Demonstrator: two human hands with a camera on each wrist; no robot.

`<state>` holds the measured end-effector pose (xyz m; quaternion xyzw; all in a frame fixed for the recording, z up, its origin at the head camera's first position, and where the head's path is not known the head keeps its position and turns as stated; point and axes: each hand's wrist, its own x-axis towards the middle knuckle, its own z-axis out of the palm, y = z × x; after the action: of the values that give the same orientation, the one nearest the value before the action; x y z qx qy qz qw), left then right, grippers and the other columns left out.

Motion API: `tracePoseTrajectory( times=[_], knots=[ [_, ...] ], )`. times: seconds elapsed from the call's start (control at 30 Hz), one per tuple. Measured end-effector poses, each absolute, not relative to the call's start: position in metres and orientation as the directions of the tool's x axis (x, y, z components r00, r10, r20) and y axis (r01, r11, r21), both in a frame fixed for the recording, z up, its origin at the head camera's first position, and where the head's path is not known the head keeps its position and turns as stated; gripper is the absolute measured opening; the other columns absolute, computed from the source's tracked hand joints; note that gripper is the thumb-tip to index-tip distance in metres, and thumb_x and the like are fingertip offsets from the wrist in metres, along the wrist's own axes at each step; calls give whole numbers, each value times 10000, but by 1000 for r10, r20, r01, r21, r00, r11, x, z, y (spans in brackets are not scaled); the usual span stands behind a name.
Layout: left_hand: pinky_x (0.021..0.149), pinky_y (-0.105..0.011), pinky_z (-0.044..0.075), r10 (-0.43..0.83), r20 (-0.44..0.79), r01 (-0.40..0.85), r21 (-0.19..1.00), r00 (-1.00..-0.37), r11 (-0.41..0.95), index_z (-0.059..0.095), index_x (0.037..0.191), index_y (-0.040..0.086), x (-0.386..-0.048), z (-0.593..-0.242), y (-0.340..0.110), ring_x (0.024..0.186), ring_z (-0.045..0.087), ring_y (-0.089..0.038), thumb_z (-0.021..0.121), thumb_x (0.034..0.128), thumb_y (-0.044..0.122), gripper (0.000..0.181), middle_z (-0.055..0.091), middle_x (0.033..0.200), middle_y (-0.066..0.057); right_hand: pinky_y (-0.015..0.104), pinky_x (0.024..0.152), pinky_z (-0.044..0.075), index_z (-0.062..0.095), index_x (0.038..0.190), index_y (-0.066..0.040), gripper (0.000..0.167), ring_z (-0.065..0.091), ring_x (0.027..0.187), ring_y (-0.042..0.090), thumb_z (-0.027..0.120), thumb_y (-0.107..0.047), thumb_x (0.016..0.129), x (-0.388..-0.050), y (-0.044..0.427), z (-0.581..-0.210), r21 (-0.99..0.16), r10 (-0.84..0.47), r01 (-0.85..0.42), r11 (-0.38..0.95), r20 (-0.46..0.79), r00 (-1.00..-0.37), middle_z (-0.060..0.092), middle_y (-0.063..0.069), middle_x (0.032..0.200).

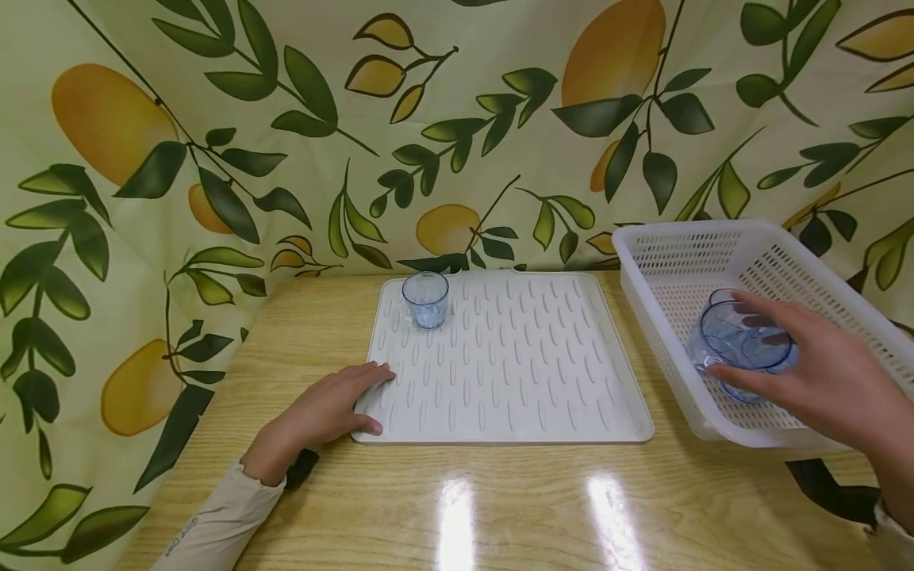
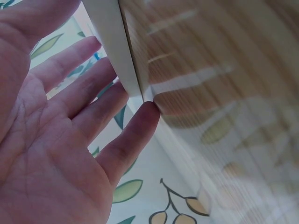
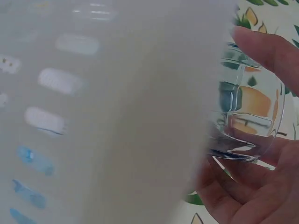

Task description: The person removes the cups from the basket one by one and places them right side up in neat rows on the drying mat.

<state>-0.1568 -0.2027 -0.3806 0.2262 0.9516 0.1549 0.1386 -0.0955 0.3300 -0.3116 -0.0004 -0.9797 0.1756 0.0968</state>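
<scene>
A tabletop seen from above, with a cloth point(image 1: 485, 166) printed with fruit and leaves behind it. At the right of the frame, the right hand point(image 1: 831, 361) reaches into a white slotted basket point(image 1: 660, 329) and grips a blue-tinted glass point(image 1: 743, 341). Its thumb lies on the near side and its fingers curve round the far side, pinching the glass between them; the right-wrist view shows the same hold, partly hidden by the basket's blurred wall. Another clear rim point(image 1: 721, 296) shows just behind the held glass; overlapping edges make it impossible to count what else lies there.

At the centre is a pale ridged mat point(image 1: 510, 381) on the wooden table point(image 1: 357, 500). A small blue glass point(image 1: 426, 305) stands upright near the mat's upper left corner. At lower left, the left hand point(image 1: 328, 406) rests at the mat's left edge, fingers extended and slightly apart, pinching nothing.

The step in hand seems to be handling the glass at the basket. The next move probably calls for a steady grip and a lift clear of the basket's rim, without knocking neighbouring glass.
</scene>
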Motion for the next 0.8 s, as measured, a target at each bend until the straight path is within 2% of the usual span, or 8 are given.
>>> tracePoseTrajectory(
  times=[0.27,0.37,0.43,0.5,0.57,0.67,0.8],
  knots=[
    [1115,-624,342,469,-195,384,354,-862,853,519,1444,134,-156,-380,-203,1443,384,-403,836,761,326,777,438,1549,-172,678,734,435,313,1562,-101,1035,447,1042,560,884,-361,739,-86,318,-303,-399,63,-23,916,201,-978,400,365,1363],
    [1112,-626,344,470,-195,385,353,-861,852,520,1442,132,-156,-380,-203,1443,385,-405,836,758,325,777,439,1548,-176,590,689,469,356,1550,-139,1020,467,1029,529,898,-369,717,-85,312,-300,-416,41,-56,908,220,-975,435,340,1356],
    [1110,-627,346,472,-194,387,354,-860,851,522,1440,130,-156,-380,-203,1442,386,-407,837,757,324,776,441,1545,-177,444,637,484,396,1532,-147,1011,490,996,500,914,-366,692,-85,307,-299,-414,10,-93,905,239,-971,470,320,1332],
    [1111,-626,346,474,-193,390,353,-859,851,522,1438,130,-156,-380,-203,1443,384,-406,836,758,323,774,442,1545,-176,302,618,445,425,1516,-161,997,504,977,476,921,-377,678,-86,302,-298,-415,-12,-118,902,250,-968,486,313,1342],
    [1111,-625,345,475,-193,391,351,-859,851,522,1438,128,-156,-380,-203,1443,384,-406,836,759,322,773,443,1544,-175,219,613,413,428,1515,-174,994,513,967,456,922,-377,677,-87,298,-297,-429,-31,-140,892,251,-967,481,303,1369],
    [1113,-625,343,475,-195,391,350,-858,851,522,1439,126,-157,-380,-202,1444,383,-405,836,760,320,773,443,1545,-175,254,643,434,432,1512,-196,983,517,983,426,916,-398,681,-89,290,-296,-437,-51,-158,885,247,-968,466,276,1407],
    [1114,-624,344,474,-195,390,349,-859,852,520,1442,127,-157,-380,-202,1443,384,-406,835,759,323,777,442,1545,-176,423,677,469,442,1504,-206,961,529,1007,402,904,-430,692,-92,277,-295,-440,-77,-179,880,240,-968,496,230,1374]
  ],
)
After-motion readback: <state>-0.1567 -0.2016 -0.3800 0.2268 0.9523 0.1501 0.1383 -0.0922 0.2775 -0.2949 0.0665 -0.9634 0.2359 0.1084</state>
